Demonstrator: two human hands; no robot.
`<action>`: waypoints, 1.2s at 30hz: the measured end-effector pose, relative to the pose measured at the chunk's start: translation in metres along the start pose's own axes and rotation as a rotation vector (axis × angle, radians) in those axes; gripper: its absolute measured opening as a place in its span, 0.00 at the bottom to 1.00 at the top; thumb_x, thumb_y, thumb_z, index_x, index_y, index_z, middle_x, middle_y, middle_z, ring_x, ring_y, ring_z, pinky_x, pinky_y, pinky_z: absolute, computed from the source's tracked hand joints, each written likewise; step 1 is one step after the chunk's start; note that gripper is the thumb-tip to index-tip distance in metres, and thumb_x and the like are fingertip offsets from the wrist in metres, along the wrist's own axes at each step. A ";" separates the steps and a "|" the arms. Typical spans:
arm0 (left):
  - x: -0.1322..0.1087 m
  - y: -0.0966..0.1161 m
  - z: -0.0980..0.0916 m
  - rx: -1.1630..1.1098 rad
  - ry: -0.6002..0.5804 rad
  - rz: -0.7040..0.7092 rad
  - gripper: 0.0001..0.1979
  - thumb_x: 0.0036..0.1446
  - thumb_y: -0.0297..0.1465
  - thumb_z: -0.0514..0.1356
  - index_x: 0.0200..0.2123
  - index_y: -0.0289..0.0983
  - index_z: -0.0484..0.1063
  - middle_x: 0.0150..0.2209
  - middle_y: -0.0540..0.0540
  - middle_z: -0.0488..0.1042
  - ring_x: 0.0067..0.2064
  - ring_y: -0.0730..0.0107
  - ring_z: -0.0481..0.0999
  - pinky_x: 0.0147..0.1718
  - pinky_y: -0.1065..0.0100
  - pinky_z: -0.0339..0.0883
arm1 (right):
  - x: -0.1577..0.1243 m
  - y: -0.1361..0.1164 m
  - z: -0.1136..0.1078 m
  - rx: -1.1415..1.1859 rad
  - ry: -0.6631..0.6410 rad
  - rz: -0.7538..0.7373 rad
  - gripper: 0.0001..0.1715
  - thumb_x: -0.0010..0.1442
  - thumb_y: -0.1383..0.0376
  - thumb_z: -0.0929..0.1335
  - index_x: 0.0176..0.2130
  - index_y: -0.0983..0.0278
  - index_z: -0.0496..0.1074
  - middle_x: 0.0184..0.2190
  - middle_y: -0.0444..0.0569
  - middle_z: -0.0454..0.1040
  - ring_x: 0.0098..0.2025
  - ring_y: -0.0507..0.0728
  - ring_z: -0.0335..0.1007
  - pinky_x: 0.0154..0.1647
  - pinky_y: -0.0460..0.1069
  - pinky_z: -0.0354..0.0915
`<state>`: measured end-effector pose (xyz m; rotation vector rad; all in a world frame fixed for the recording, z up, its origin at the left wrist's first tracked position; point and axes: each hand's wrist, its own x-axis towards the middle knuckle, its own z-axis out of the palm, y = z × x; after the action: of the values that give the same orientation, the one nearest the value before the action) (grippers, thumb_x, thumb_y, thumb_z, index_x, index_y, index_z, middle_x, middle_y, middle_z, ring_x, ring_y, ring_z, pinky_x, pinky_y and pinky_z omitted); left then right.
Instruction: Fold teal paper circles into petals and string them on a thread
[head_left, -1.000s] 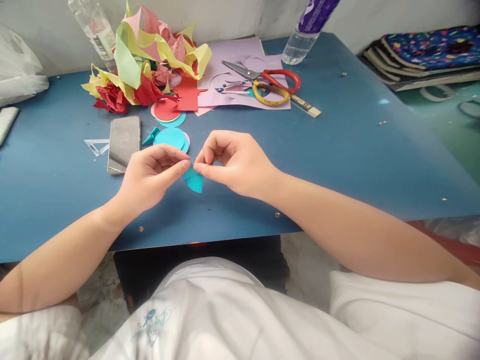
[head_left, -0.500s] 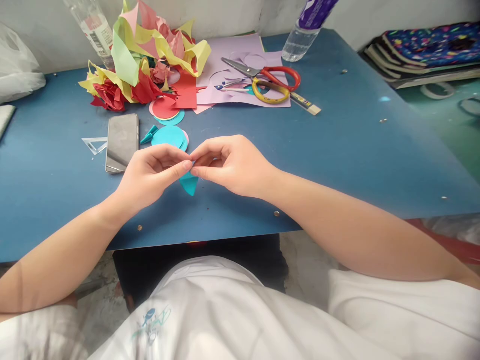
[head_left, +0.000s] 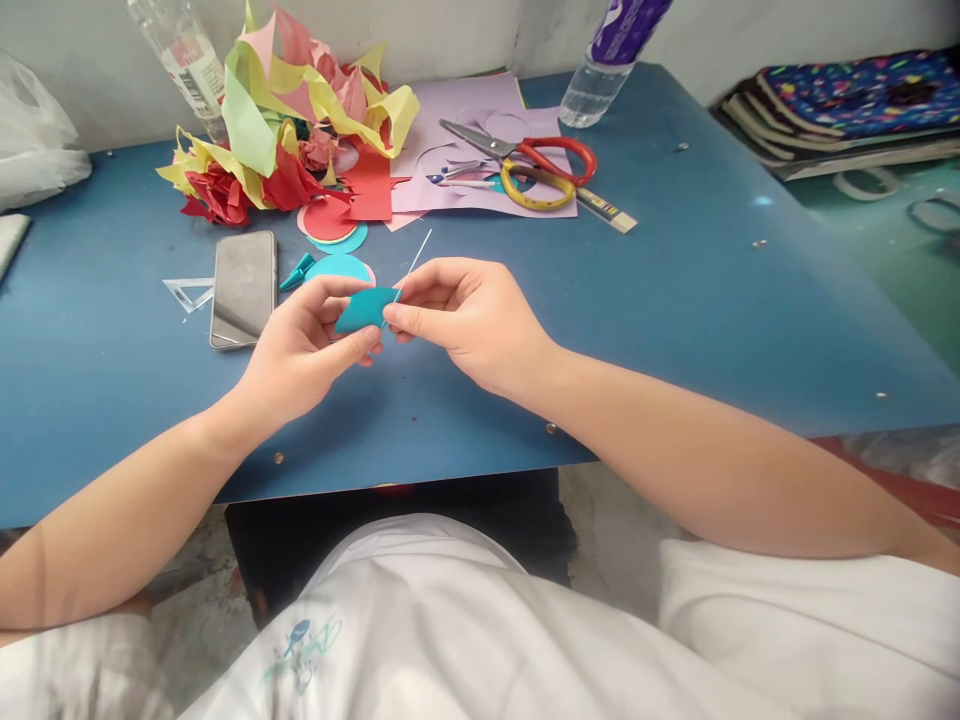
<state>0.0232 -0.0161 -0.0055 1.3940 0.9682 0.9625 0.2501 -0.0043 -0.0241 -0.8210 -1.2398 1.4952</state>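
Both hands meet above the near middle of the table. Between the thumb and fingers of my left hand [head_left: 300,335] is a curved piece of turquoise paper [head_left: 366,309]. My right hand [head_left: 469,315] pinches the right edge of that paper, together with a thin white stick [head_left: 419,252] that slants up and to the right. Just behind the hands lie flat turquoise paper circles [head_left: 337,267], partly covered by my left fingers. A small rolled turquoise paper cone [head_left: 298,272] rests beside them.
A phone [head_left: 244,290] and a set square [head_left: 187,293] lie left of the hands. Behind are paper flowers [head_left: 285,120], red paper circles [head_left: 328,220], purple sheets [head_left: 450,110], scissors [head_left: 517,160] and a cutter [head_left: 606,212]. Bottles [head_left: 187,70] [head_left: 600,85] stand by the wall.
The turquoise paper, which hung below the fingertips, is now turned up and curved between the hands. The white stick has come into view at my right fingertips.
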 end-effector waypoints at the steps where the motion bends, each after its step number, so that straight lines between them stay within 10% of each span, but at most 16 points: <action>1: 0.000 0.000 0.001 0.010 0.020 0.009 0.27 0.59 0.36 0.87 0.54 0.41 0.80 0.38 0.49 0.85 0.38 0.61 0.87 0.37 0.62 0.82 | -0.001 0.001 0.001 0.013 0.009 0.010 0.26 0.50 0.56 0.93 0.37 0.60 0.84 0.33 0.40 0.87 0.36 0.56 0.87 0.44 0.54 0.87; 22: 0.002 -0.002 0.001 0.060 -0.014 0.025 0.25 0.59 0.49 0.87 0.39 0.41 0.81 0.30 0.50 0.79 0.33 0.63 0.83 0.36 0.61 0.79 | -0.009 0.006 0.011 0.047 -0.088 -0.057 0.23 0.58 0.51 0.90 0.42 0.60 0.86 0.35 0.43 0.89 0.39 0.59 0.89 0.54 0.61 0.91; 31: -0.006 0.004 0.001 0.170 0.081 0.093 0.25 0.59 0.50 0.88 0.40 0.44 0.81 0.41 0.47 0.83 0.49 0.54 0.84 0.45 0.57 0.79 | -0.010 0.005 0.009 -0.175 -0.041 -0.115 0.10 0.62 0.57 0.85 0.40 0.57 0.89 0.39 0.45 0.90 0.40 0.60 0.85 0.46 0.57 0.85; 36: -0.004 0.007 0.002 0.135 0.072 0.031 0.24 0.58 0.50 0.88 0.34 0.42 0.81 0.35 0.46 0.80 0.39 0.58 0.80 0.39 0.54 0.71 | -0.012 -0.001 0.006 -0.239 -0.048 -0.196 0.12 0.64 0.56 0.85 0.40 0.59 0.86 0.38 0.44 0.89 0.40 0.58 0.85 0.46 0.56 0.83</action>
<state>0.0238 -0.0209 0.0013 1.4984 1.0853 0.9912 0.2477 -0.0177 -0.0229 -0.7963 -1.5106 1.2307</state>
